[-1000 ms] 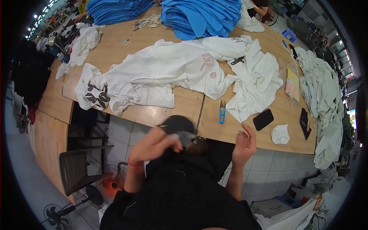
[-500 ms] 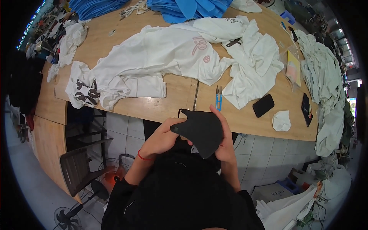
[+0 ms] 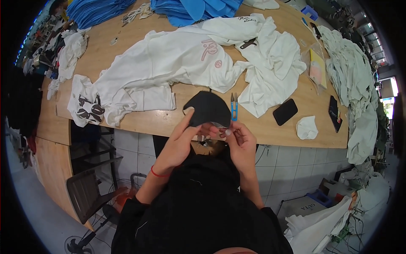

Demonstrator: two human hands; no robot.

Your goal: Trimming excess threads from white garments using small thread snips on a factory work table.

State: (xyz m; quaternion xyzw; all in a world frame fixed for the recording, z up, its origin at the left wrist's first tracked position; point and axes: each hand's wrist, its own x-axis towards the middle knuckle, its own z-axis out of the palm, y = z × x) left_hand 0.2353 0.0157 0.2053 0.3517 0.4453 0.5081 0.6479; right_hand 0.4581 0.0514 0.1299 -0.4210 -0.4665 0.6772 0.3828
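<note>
Above the table's front edge I hold a black face mask (image 3: pixel 208 108), curved side away from me. My left hand (image 3: pixel 179 142) is closed on its left edge, thumb on the outer face and fingers partly hidden underneath. At the lower right corner, my right hand (image 3: pixel 242 142) pinches the edge between thumb and fingers. A bit of the mask's paler inside shows between the hands. Just beyond the mask's right side lie blue-handled thread snips (image 3: pixel 234 109), and behind it spreads a white printed garment (image 3: pixel 165 59).
Right of the snips are a black phone (image 3: pixel 285 112), a crumpled white cloth piece (image 3: pixel 306 128) and a dark flat case (image 3: pixel 335 114). Blue fabric stacks (image 3: pixel 198 10) sit at the far edge. Pale garments (image 3: pixel 353 84) hang along the right; a chair (image 3: pixel 86 190) stands lower left.
The mask has moved forward and slightly left, over the table edge, and turned so its curved side faces away. My right hand has shifted from its right side to a pinch at its lower corner.
</note>
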